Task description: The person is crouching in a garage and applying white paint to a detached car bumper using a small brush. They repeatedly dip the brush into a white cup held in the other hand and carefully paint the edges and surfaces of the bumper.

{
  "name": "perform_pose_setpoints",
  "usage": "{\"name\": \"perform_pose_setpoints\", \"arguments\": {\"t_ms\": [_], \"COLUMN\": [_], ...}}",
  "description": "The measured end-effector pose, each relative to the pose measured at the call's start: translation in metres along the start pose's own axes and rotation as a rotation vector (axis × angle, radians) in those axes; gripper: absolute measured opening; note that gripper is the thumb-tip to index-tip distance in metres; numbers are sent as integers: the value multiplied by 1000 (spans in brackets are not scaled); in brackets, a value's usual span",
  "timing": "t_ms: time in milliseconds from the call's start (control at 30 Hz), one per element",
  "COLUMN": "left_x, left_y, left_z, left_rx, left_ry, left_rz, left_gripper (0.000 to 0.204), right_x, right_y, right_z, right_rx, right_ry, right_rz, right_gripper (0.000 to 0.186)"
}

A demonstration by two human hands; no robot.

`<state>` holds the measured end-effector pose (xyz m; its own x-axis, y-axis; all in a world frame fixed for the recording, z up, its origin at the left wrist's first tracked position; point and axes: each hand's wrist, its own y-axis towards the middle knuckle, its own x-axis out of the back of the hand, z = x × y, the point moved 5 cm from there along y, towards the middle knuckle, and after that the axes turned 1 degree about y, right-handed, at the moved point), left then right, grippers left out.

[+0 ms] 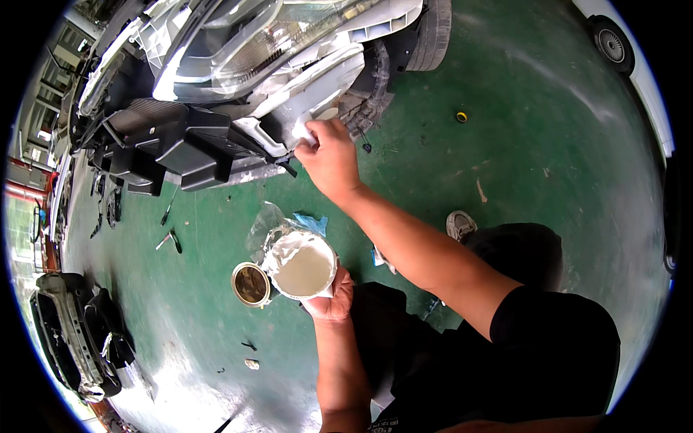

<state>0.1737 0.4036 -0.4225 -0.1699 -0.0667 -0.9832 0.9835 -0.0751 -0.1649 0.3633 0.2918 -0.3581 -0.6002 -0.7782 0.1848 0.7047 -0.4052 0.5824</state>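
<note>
The left hand (333,299) supports a round white tub (307,273) containing pale material; its fingers curl at the tub's near right edge, partly hidden. Farther forward, the right hand (330,155) pinches a white piece (302,130) between bent fingers and thumb at the white panel (310,94). Beyond sits the headlight (242,50).

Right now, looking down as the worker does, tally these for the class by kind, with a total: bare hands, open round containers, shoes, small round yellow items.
Bare hands: 2 (left hand, right hand)
Open round containers: 2 (white tub, tin)
Shoes: 1 (shoe)
Small round yellow items: 1 (yellow ring)
Total: 6
</note>
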Motion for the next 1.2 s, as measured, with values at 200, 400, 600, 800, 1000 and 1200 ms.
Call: {"name": "perform_pose_setpoints", "arguments": {"t_ms": [200,400,600,800,1000,1200], "left_x": [-9,-7,-2,-3,-3,-1], "left_y": [-3,3,10,13,20,22], "left_z": [-6,0,5,14,24,32], "left_rx": [16,42,73,107,174,215], "left_ry": [25,94,87,70,34,25], "left_rz": [32,9,25,27,79,97], "left_gripper": [30,42,44,48,50,50], "right_x": [32,61,56,44,22,50], "right_y": [8,38,36,28,16,51], "right_z": [-9,-26,-27,-34,-9,-41], "right_rx": [-46,144,437,453,499,591], "right_ry": [73,54,-46,-42,16,-133], "right_rz": [29,-24,-24,113,292,335], "right_gripper": [29,32,31,27,23,25]}}
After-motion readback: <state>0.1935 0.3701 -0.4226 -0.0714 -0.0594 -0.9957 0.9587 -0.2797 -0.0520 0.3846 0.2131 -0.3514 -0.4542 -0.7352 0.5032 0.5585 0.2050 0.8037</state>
